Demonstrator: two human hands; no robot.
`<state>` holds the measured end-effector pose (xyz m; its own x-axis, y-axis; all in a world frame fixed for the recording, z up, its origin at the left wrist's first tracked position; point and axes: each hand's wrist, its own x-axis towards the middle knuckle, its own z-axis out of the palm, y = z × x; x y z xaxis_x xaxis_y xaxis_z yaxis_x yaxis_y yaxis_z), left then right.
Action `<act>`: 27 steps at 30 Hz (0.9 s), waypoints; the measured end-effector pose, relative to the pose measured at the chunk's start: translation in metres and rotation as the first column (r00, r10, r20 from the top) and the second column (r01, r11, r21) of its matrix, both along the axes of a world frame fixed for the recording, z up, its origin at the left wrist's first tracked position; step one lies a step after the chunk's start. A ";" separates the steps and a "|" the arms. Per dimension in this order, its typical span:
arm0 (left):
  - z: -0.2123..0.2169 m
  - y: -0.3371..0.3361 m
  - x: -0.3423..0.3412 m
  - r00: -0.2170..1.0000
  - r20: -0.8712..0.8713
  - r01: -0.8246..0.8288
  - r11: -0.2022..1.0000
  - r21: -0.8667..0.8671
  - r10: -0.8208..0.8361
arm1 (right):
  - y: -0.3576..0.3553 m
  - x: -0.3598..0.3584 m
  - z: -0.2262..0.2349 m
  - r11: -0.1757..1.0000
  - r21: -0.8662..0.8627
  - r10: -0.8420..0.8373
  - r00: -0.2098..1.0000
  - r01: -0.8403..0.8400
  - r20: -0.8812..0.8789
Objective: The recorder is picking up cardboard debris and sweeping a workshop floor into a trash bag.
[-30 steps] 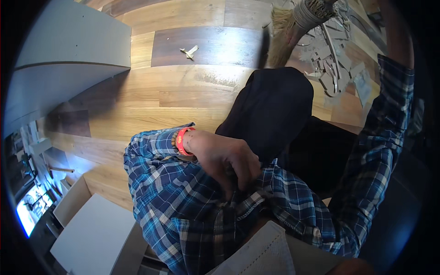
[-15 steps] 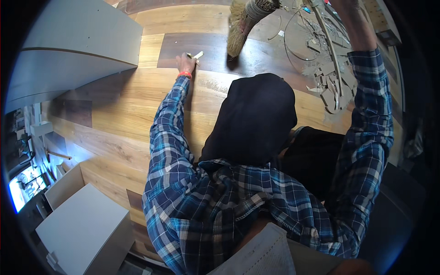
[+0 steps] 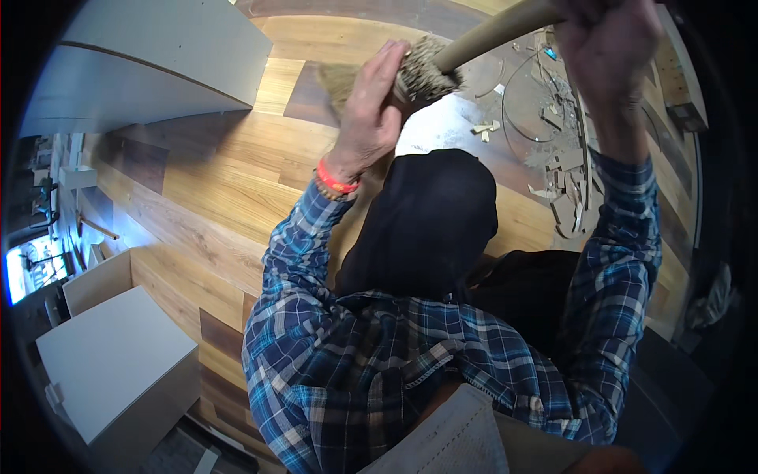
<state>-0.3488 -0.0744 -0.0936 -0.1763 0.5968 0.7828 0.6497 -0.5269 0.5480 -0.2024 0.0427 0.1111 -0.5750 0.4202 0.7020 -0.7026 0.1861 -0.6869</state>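
Observation:
A short broom [image 3: 493,33] with a thick pale handle and straw bristles is held up over the wooden floor. My right hand [image 3: 608,51], at the upper right, is closed round the handle's end. At the bristle head, my left hand [image 3: 369,114] is wrapped against the straw, its thumb toward me; the bristles fan out beyond it to the left. Between the broom and the debris, small pale wood scraps [image 3: 485,129] lie on the floor. A pile of broken chips and splinters [image 3: 564,170] with dust spreads to the right, with a thin curved strip beside it.
A large pale panelled cabinet [image 3: 170,51] stands at the upper left. Nearer, at the lower left, is a white box-shaped unit [image 3: 118,355], with a lit screen [image 3: 35,268] beyond it. A wooden beam [image 3: 681,79] lies at the far right. My dark-clad knee [image 3: 426,213] is in the middle.
My left hand has left the floor and come up onto the broom's bristle head. The wood scraps from it now lie farther right. The broom has tilted, its bristles swinging left.

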 end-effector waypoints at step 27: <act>0.045 0.247 0.150 0.624 0.223 0.771 0.544 -0.332 -0.749 | 0.057 0.147 0.044 0.495 0.450 -0.809 0.584 0.743 -0.074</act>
<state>-0.1988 0.1730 -0.0487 0.4500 0.7533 0.4797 0.0695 -0.5650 0.8221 -0.0552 0.1000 0.1550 -0.2530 0.4506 0.8561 -0.0469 0.8782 -0.4760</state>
